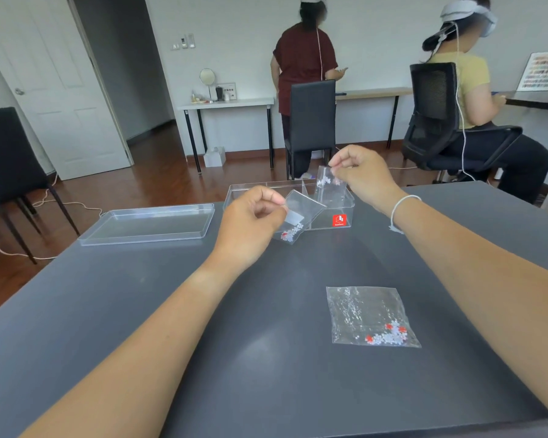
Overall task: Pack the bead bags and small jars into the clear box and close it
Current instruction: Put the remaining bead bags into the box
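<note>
The clear box (329, 213) with a red label stands open at the far side of the dark table, a divider inside. My right hand (364, 175) pinches the top of a small bead bag (328, 184) that hangs over the box's right compartment. In front of the box, my left hand (250, 222) pinches another small bead bag (295, 222), tilted, with white and red beads at its lower corner. A third, larger bead bag (370, 316) lies flat on the table near me, right of centre. No jars are visible.
The box's clear lid (146, 224) lies upside down on the table (171, 311) to the left of the box. Behind the table stand black chairs (310, 121), a white desk, and two people with their backs turned. Cables run across the wooden floor.
</note>
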Motion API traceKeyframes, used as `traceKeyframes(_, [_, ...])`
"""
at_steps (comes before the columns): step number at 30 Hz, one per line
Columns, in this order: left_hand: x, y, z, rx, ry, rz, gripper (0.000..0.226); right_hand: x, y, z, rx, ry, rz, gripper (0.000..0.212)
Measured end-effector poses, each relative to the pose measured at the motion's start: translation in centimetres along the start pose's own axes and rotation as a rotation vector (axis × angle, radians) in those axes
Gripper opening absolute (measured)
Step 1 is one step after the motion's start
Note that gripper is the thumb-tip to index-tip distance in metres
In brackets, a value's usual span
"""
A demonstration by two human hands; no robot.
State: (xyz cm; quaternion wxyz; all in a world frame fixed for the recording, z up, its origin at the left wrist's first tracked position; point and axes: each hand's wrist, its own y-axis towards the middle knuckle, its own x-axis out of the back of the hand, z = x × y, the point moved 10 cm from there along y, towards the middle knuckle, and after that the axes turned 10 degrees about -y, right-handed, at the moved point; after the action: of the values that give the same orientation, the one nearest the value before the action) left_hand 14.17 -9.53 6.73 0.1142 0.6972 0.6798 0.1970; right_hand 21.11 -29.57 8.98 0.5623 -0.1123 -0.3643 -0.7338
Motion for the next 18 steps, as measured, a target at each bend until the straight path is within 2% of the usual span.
traceKeyframes(4, [0.1, 0.1, -0.2, -0.008, -0.003, -0.008, 0.021, -1.3, -0.1, -0.7, -0.015, -0.051, 0.061, 0.015])
traceKeyframes(9, [0.3, 0.0, -0.4, -0.015, -0.012, -0.030, 0.021, -1.9, -0.4, -1.2, -0.016, -0.110, 0.075, 0.010])
traceKeyframes(18, [0.9, 0.1, -1.3, -0.061, -0.012, -0.066, 0.020, -0.1, -2.7, -0.4, 0.114, -0.170, 0.022, 0.017])
